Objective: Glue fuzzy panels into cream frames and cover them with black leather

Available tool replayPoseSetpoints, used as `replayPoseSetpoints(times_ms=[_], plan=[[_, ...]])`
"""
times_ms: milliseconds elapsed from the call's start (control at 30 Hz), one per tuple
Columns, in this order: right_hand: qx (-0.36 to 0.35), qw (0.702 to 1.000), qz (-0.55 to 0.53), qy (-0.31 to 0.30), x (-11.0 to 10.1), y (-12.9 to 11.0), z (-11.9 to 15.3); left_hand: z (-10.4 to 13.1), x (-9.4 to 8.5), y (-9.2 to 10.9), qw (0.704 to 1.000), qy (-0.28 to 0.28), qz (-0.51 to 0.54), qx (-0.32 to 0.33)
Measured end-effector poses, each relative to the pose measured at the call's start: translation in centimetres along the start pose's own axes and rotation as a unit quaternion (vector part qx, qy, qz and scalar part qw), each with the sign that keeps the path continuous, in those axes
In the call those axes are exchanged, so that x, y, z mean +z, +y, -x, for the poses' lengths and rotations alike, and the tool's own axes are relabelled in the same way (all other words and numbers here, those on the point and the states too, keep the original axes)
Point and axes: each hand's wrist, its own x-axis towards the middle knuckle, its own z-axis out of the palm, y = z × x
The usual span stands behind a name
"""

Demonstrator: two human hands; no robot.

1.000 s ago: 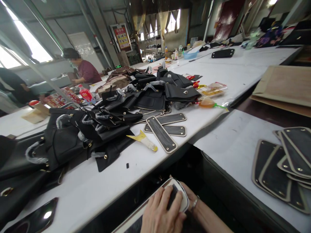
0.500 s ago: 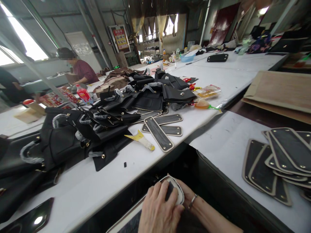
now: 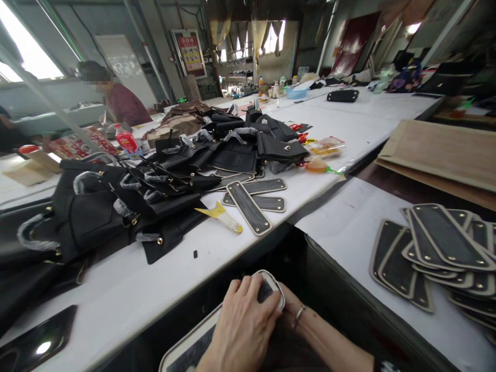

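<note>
A long bag base panel [image 3: 192, 347], dark in the middle with a pale beige border, lies tilted low in front of me over the gap between the tables. My left hand [image 3: 244, 318] lies across its face, with the fingers bent over the surface near the upper end. From the right, my right hand [image 3: 289, 305], with a bracelet at the wrist, grips that same end from behind. Most of its fingers are hidden by the panel and my left hand. Whether a small piece is between the left fingers, I cannot make out.
Matching panels [image 3: 445, 243] are stacked on the right table; several more [image 3: 249, 207] lie beside a yellow-and-white tool [image 3: 221, 216]. Black handbags [image 3: 93, 206] cover the left table, near a phone [image 3: 36, 341]. A cardboard box [image 3: 437, 155] stands right. A co-worker [image 3: 124, 103] sits far left.
My view has shifted slightly, so the tables appear further left. Both hands remain on the panel and sit a little further left in view; more of the panel's dark face shows.
</note>
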Motion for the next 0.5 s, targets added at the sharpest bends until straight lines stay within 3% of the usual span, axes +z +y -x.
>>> replayPoseSetpoints(times_ms=[267,367,500], plan=[[0.033,0.999,0.033,0.011,-0.8,-0.1,0.0,-0.7,-0.4,-0.4,1.000,-0.019,0.015,-0.003],[0.016,0.998,0.057,0.020,-1.0,-0.1,-0.5,-1.0,-0.6,-0.1,0.999,-0.044,-0.017,0.003],[-0.039,0.992,0.115,0.040,-0.8,-0.3,-0.7,-1.2,-0.2,0.0,0.999,-0.034,-0.014,-0.003]])
